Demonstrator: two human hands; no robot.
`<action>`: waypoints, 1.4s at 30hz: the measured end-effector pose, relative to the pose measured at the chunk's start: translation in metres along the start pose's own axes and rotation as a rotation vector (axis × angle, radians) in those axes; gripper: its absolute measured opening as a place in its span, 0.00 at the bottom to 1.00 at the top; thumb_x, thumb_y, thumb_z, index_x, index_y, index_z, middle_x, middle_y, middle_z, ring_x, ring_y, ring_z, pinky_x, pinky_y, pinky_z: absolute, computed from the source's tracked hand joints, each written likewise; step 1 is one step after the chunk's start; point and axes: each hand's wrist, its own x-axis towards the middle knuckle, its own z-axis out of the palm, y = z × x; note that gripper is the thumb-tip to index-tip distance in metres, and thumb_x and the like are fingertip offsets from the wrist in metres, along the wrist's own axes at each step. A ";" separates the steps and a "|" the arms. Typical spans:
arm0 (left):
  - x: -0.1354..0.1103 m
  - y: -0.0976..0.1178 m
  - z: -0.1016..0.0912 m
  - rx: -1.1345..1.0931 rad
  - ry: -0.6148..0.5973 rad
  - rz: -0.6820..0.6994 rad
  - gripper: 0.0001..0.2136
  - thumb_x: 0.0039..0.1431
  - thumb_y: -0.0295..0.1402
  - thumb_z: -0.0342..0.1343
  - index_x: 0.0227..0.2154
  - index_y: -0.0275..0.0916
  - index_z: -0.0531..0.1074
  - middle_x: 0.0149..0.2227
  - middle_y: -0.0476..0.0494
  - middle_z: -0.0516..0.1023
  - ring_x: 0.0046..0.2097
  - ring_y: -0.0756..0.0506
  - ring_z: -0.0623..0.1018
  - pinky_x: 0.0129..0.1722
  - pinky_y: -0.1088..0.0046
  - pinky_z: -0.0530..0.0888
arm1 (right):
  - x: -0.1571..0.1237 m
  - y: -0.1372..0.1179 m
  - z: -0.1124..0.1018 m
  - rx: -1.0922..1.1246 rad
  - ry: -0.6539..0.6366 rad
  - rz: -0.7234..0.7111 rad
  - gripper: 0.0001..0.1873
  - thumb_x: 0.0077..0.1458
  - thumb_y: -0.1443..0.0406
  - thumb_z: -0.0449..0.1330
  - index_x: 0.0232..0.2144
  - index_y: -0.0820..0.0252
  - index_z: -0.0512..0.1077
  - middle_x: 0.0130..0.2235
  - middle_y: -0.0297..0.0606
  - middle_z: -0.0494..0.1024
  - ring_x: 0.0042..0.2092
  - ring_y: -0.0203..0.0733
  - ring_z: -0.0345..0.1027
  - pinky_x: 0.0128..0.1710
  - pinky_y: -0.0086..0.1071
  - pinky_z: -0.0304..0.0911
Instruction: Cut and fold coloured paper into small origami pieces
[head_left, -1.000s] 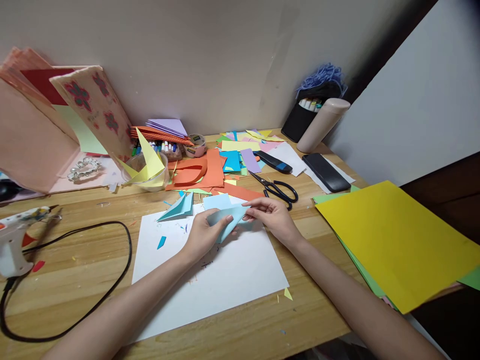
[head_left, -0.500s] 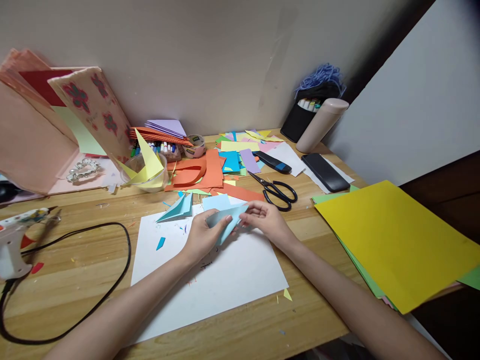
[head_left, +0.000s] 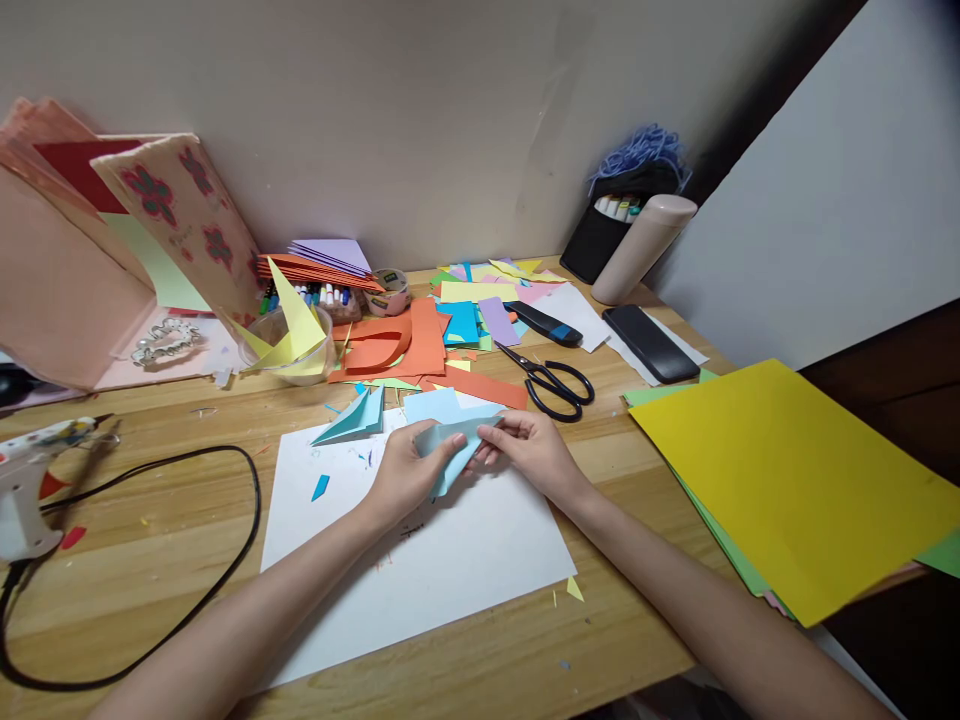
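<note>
- The light blue paper is held just above the white sheet, near that sheet's 12 o'clock edge, and is pinched from both sides.
- The left hand takes the paper's 9 o'clock end. The thumb lies on top with the fingers curled beneath, closed on the paper.
- The right hand takes the 3 o'clock end. Its fingertips are drawn together along the upper edge, pinching it.
- The paper looks partly folded, with one flap hanging down towards 6 o'clock between the hands.
- By the look of it, the piece is very light, thin and limp. It would bend under its own weight, crease at any hard pinch and tear if pulled.
- The safest hold is probably a light fingertip pinch at the edges or corners, close to a fold line, with the sheet below as backing.
- A folded teal piece lies at 10 o'clock from the hands, apart from them.
- Black scissors lie at 1 o'clock, near the right hand but not touching it.
- Orange paper scraps lie at 12 o'clock.
- A large yellow sheet lies at 3 o'clock, and a glue gun sits far off at 9 o'clock.
</note>
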 end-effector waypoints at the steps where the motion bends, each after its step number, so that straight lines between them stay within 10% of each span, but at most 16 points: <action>1: 0.000 0.000 0.000 -0.013 -0.008 -0.005 0.14 0.51 0.41 0.54 0.21 0.34 0.70 0.21 0.48 0.72 0.23 0.51 0.68 0.23 0.77 0.64 | 0.000 0.000 0.000 0.002 0.000 -0.010 0.15 0.48 0.58 0.60 0.20 0.65 0.71 0.21 0.36 0.74 0.24 0.35 0.69 0.26 0.28 0.66; 19: -0.001 -0.001 -0.002 -0.166 -0.104 -0.052 0.14 0.54 0.41 0.52 0.27 0.34 0.69 0.25 0.44 0.75 0.27 0.48 0.73 0.27 0.73 0.68 | -0.002 0.002 0.003 0.000 -0.098 -0.024 0.12 0.50 0.57 0.58 0.29 0.63 0.69 0.26 0.35 0.74 0.28 0.36 0.70 0.30 0.29 0.65; 31: 0.001 0.004 -0.004 0.146 -0.353 0.046 0.17 0.55 0.42 0.48 0.17 0.36 0.60 0.19 0.54 0.54 0.24 0.53 0.57 0.24 0.76 0.55 | -0.004 -0.002 -0.003 -0.281 -0.014 -0.114 0.21 0.56 0.56 0.51 0.15 0.61 0.61 0.16 0.30 0.64 0.20 0.32 0.60 0.24 0.26 0.56; 42: -0.003 0.007 -0.002 0.233 -0.202 0.059 0.19 0.56 0.45 0.44 0.17 0.38 0.57 0.18 0.53 0.55 0.23 0.51 0.58 0.23 0.76 0.54 | -0.003 0.001 -0.002 -0.157 -0.126 0.018 0.14 0.49 0.57 0.58 0.20 0.61 0.62 0.22 0.29 0.63 0.26 0.33 0.62 0.26 0.27 0.61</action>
